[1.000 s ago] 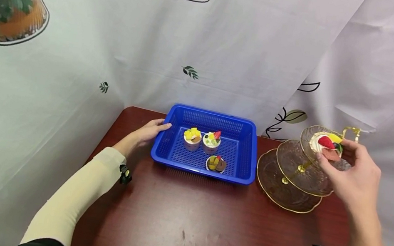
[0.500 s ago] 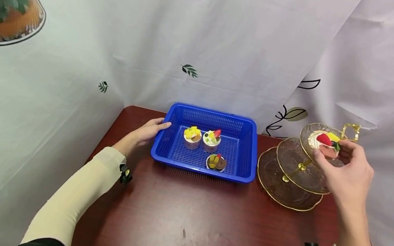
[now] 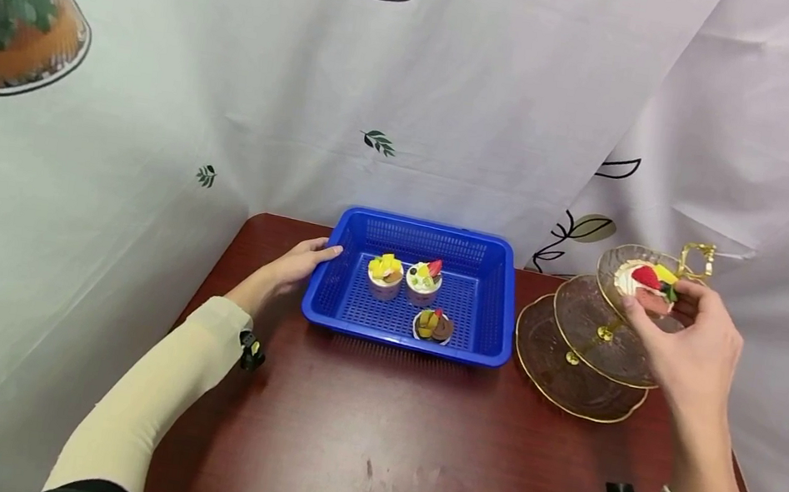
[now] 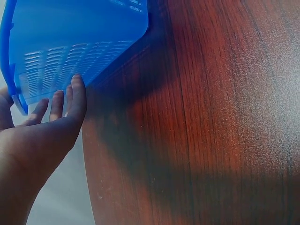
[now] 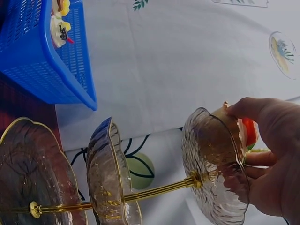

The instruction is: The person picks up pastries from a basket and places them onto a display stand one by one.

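A person's right hand (image 3: 691, 346) has its fingers curled around a small fruit-topped cake (image 3: 647, 281), holding it over the top plate of a three-tier glass stand (image 3: 578, 364) with gold trim. In the right wrist view the cake (image 5: 243, 133) sits at the far edge of that top plate, with the thumb above it and the fingers below, so the hand (image 5: 269, 159) covers much of it; whether the cake already rests on the plate cannot be told. The stand (image 5: 112, 187) sits at the right end of a dark red wooden counter (image 3: 374, 445), and its two lower plates carry nothing. The left hand (image 3: 289, 265) lies open with straight, relaxed fingers touching the left wall of a blue plastic basket (image 3: 486, 293); the left wrist view shows the fingertips (image 4: 77, 89) against the basket's slotted side (image 4: 70, 51). The basket stands just beside the stand, to its left, well apart from the right hand. Inside it are three more small cakes: one with yellow fruit (image 3: 386, 272), one with a strawberry piece (image 3: 425, 275), and a chocolate one (image 3: 433, 326) nearer the front. A pale curtain printed with plants (image 3: 160, 79) hangs behind the counter.
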Demonstrator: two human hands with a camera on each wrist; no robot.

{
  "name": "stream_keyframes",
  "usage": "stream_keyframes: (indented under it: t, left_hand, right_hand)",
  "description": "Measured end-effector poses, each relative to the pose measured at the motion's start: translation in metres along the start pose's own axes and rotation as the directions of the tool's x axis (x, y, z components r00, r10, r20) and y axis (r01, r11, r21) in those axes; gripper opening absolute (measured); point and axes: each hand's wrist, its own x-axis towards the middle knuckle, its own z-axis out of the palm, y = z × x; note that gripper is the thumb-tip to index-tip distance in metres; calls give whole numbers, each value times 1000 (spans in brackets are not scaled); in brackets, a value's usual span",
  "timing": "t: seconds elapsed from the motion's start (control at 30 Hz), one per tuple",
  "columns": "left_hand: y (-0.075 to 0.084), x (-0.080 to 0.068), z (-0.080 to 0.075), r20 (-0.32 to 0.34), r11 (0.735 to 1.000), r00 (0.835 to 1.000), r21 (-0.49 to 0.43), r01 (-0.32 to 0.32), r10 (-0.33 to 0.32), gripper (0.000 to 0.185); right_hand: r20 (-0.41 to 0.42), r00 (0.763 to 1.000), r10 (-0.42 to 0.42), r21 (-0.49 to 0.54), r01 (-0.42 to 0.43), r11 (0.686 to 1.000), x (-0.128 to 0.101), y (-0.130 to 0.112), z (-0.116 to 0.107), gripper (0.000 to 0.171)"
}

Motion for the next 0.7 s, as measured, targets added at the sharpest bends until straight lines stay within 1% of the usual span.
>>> stream_keyframes:
  t: [0.3,0.43,0.6,0.7]
  left_hand:
    - [0,-1,0,-8,1000,1000,3,-5,5,61]
    - [-1,0,0,-9,1000,1000,10,-5,5,63]
    - [-1,1,1,-15,1000,1000,2,-1,1,61]
    - [-1,1,0,-15,1000,1000,4,-2,2,62]
  right_hand:
    - [-37,999,-17,-17,17,1000,0,0,3,65]
    - [-56,998,-43,-9,43,999,0,0,5,64]
    - [-55,994,-91,-10,91,996,0,2,7,64]
    - [-52,994,-95,-11,95,995,-1,4,7,65]
